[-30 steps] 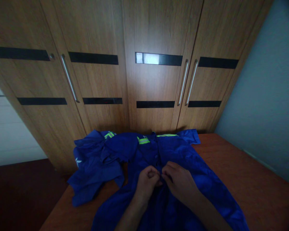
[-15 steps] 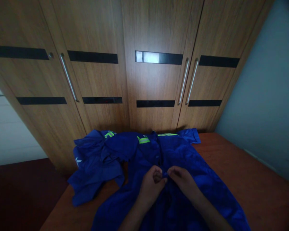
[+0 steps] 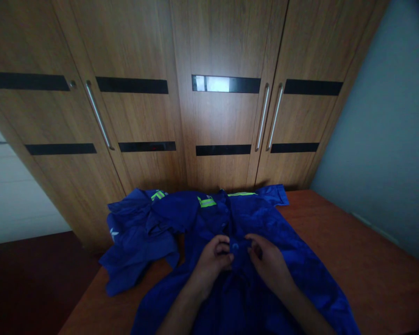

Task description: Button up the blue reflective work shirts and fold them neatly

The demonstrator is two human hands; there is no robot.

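Note:
A blue work garment (image 3: 265, 218) with short sleeves and yellow-green reflective strips lies spread out, collar toward the wardrobe. My left hand (image 3: 212, 260) pinches one side of its front opening at mid-length. Facing it, my right hand (image 3: 267, 258) pinches the other side of the front, thumb against fingers. A stretch of cloth is raised between the two hands, and a round button (image 3: 235, 246) shows on it. More buttons run up the front toward the collar. Below my hands the cloth is dark and its folds are hard to make out.
Another crumpled blue garment (image 3: 139, 251) with a reflective strip lies at the left, against the spread one. Both rest on a reddish-brown wooden surface (image 3: 321, 228). Behind stands a wooden wardrobe (image 3: 219, 121) with metal handles; a pale wall (image 3: 380, 153) rises at the right.
My hands have moved apart a little, with the front cloth now stretched between them and the button showing. The view has shifted slightly; both garments lie as before.

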